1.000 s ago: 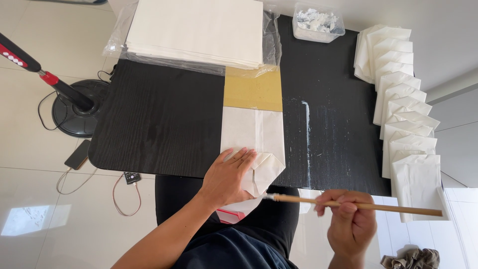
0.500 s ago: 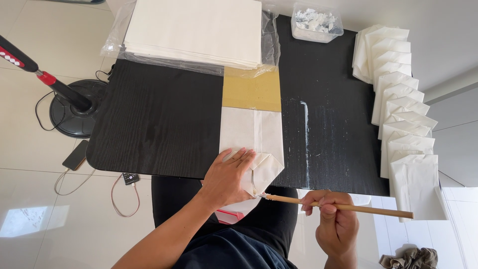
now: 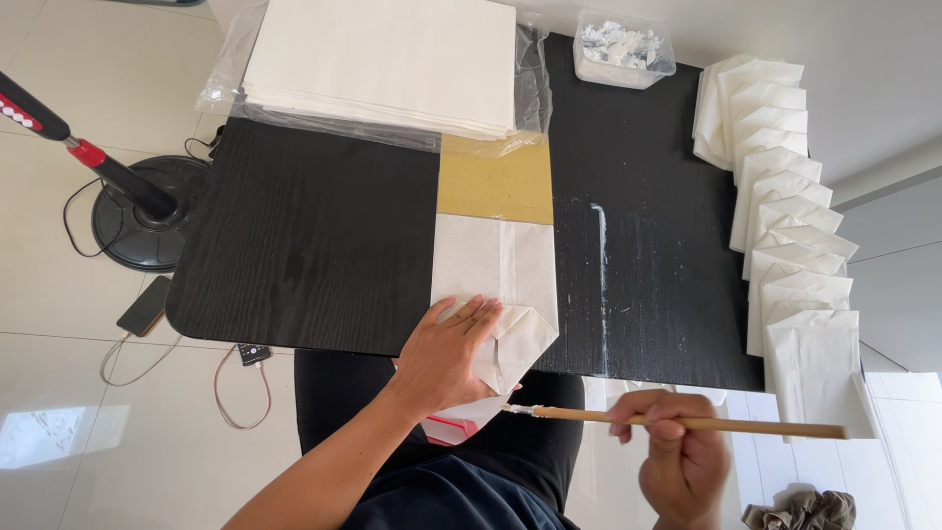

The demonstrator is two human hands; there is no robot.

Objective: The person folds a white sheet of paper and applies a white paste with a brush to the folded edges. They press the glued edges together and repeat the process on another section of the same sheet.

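Now left hand [image 3: 446,353] flat on folded paper [image 3: 505,329] — right hand [image 3: 677,461] fingers [image 3: 655,430] clasp brush [image 3: 687,423].

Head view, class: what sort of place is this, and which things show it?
Probably a home craft corner: a black table on tiled floor, a stack of white sheets, a row of folded paper bags, a paste tub.

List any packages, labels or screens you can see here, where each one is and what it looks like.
Plastic wrap: clear bag under the white sheet stack, table's far edge.
Tub: clear, rectangular, far right of the table, holding white paste.
Phone: dark slab on the floor, left of the table, cable attached.
No labels visible.
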